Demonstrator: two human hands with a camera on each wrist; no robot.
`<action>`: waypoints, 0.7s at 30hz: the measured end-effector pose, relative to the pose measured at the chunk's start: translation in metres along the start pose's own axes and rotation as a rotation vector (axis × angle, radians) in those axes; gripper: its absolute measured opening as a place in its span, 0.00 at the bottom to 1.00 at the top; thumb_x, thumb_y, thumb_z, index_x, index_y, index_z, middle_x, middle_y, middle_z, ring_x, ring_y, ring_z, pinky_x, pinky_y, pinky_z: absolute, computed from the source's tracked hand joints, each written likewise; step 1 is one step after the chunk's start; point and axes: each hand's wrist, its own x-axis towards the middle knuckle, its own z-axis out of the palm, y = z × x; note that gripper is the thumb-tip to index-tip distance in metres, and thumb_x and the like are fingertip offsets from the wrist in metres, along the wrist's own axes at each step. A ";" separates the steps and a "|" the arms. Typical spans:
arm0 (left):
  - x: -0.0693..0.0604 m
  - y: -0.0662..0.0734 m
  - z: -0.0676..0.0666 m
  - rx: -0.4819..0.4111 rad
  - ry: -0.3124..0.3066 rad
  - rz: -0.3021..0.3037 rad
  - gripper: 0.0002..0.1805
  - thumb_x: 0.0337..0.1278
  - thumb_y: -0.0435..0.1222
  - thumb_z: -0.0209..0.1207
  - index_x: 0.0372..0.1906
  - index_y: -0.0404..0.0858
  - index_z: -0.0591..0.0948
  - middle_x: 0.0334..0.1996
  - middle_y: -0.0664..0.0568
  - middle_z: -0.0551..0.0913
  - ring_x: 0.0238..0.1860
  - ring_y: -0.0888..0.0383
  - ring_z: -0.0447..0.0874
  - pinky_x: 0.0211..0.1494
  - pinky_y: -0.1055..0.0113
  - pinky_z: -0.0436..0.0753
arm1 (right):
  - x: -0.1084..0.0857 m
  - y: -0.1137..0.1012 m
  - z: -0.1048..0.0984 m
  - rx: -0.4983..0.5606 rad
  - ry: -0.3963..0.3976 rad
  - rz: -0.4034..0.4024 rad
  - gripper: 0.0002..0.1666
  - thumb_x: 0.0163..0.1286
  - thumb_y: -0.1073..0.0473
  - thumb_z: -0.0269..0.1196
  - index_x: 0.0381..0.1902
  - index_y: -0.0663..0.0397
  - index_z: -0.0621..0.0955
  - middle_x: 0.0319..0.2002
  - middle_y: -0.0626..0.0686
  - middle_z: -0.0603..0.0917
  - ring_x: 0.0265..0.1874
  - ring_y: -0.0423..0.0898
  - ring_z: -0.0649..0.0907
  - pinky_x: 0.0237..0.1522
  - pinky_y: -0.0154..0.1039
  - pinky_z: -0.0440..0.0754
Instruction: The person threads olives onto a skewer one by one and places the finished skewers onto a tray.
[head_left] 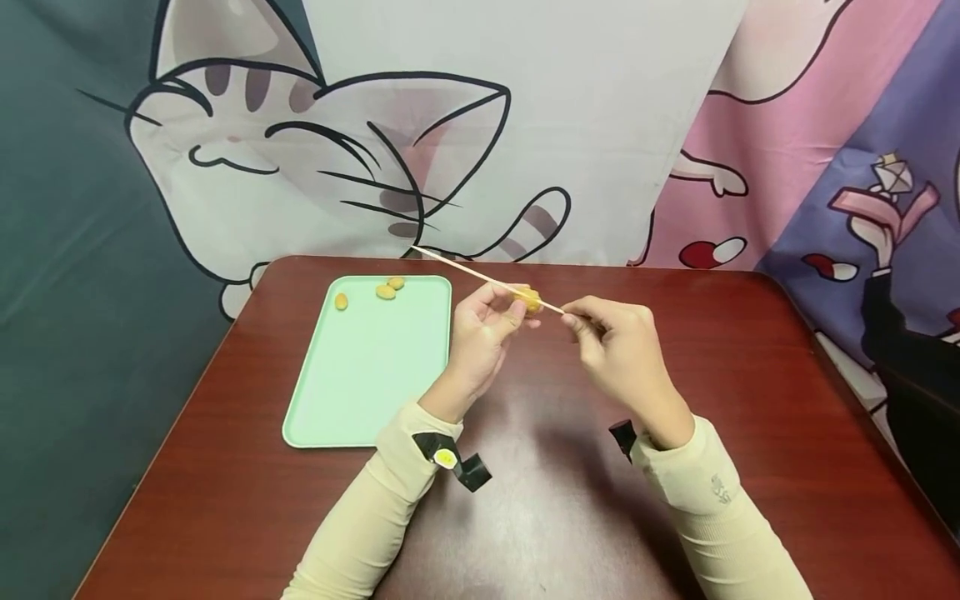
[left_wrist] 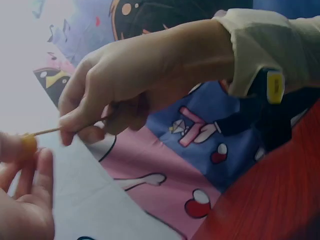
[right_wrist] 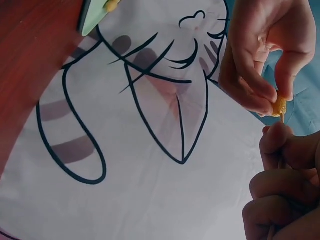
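Observation:
My left hand (head_left: 482, 333) pinches a small yellow oval fruit (head_left: 528, 299) between thumb and fingers. A thin wooden skewer (head_left: 472, 272) runs through or along the fruit; the fingers hide which. Its far part slants up and to the left, above the table. At the skewer's lower right end, my right hand (head_left: 621, 350) grips it with thumb and forefinger. In the right wrist view, the skewer (right_wrist: 282, 118) meets the fruit (right_wrist: 279, 105) just past my right fingertips. Three similar yellow fruits (head_left: 386, 292) lie on a pale green tray (head_left: 360, 375), left of my hands.
The tray rests on a reddish-brown table (head_left: 247, 467) in its left half. Behind the table hangs a cloth with a cartoon cat (head_left: 247, 167). Dark straps with small devices (head_left: 472, 472) sit on the wrists.

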 end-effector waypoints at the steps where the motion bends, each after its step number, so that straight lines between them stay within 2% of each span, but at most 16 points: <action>1: 0.001 0.001 -0.003 0.022 -0.024 -0.025 0.09 0.64 0.17 0.49 0.44 0.25 0.76 0.39 0.49 0.84 0.37 0.60 0.86 0.40 0.70 0.87 | -0.001 0.001 -0.001 -0.003 -0.003 0.009 0.07 0.59 0.76 0.68 0.28 0.61 0.85 0.15 0.47 0.76 0.12 0.37 0.68 0.13 0.27 0.63; 3: 0.003 0.006 -0.010 0.105 -0.063 -0.069 0.12 0.65 0.19 0.51 0.52 0.22 0.73 0.43 0.42 0.83 0.39 0.59 0.85 0.41 0.68 0.87 | -0.002 0.004 -0.004 -0.009 -0.009 0.030 0.07 0.60 0.75 0.68 0.29 0.60 0.85 0.16 0.47 0.77 0.12 0.37 0.69 0.13 0.26 0.64; 6: 0.010 0.017 -0.032 0.345 -0.092 -0.101 0.19 0.64 0.22 0.55 0.59 0.22 0.70 0.51 0.33 0.81 0.41 0.56 0.86 0.43 0.62 0.88 | -0.005 0.008 -0.007 -0.011 -0.013 0.061 0.07 0.61 0.75 0.67 0.29 0.59 0.86 0.16 0.47 0.79 0.12 0.37 0.71 0.14 0.26 0.65; 9: 0.025 0.033 -0.070 0.659 -0.074 -0.104 0.21 0.62 0.25 0.60 0.59 0.25 0.74 0.55 0.31 0.79 0.42 0.48 0.86 0.43 0.57 0.89 | -0.007 0.011 -0.009 -0.007 -0.010 0.087 0.08 0.61 0.75 0.67 0.29 0.58 0.86 0.17 0.47 0.80 0.12 0.37 0.71 0.13 0.25 0.65; 11: 0.037 0.044 -0.102 0.893 -0.045 -0.119 0.19 0.62 0.27 0.63 0.57 0.28 0.77 0.54 0.36 0.81 0.44 0.44 0.86 0.44 0.56 0.88 | -0.010 0.012 -0.011 -0.004 -0.013 0.094 0.09 0.60 0.76 0.67 0.29 0.57 0.86 0.17 0.47 0.80 0.12 0.37 0.71 0.13 0.25 0.65; 13: 0.049 0.053 -0.133 1.102 -0.008 -0.175 0.18 0.62 0.30 0.63 0.56 0.30 0.78 0.55 0.38 0.81 0.48 0.42 0.84 0.47 0.56 0.86 | -0.012 0.013 -0.012 0.002 -0.021 0.102 0.09 0.60 0.76 0.67 0.29 0.57 0.86 0.16 0.46 0.79 0.12 0.37 0.71 0.13 0.25 0.65; 16: 0.061 0.058 -0.174 1.368 0.025 -0.311 0.21 0.63 0.32 0.63 0.60 0.32 0.76 0.59 0.38 0.78 0.56 0.41 0.79 0.57 0.51 0.80 | -0.016 0.013 -0.012 0.013 -0.041 0.111 0.10 0.60 0.76 0.68 0.29 0.57 0.86 0.17 0.46 0.79 0.13 0.37 0.71 0.13 0.24 0.66; 18: 0.066 0.053 -0.194 1.486 0.033 -0.406 0.25 0.63 0.34 0.62 0.63 0.32 0.73 0.59 0.36 0.76 0.59 0.40 0.75 0.60 0.48 0.77 | -0.020 0.015 -0.012 0.018 -0.060 0.119 0.09 0.60 0.76 0.68 0.29 0.57 0.86 0.17 0.46 0.79 0.13 0.37 0.71 0.13 0.24 0.66; 21: 0.072 0.039 -0.214 1.611 0.054 -0.490 0.30 0.61 0.38 0.63 0.66 0.33 0.70 0.60 0.34 0.73 0.60 0.39 0.72 0.62 0.46 0.75 | -0.024 0.019 -0.012 0.007 -0.080 0.125 0.10 0.59 0.76 0.68 0.29 0.56 0.86 0.18 0.45 0.79 0.13 0.36 0.71 0.13 0.25 0.67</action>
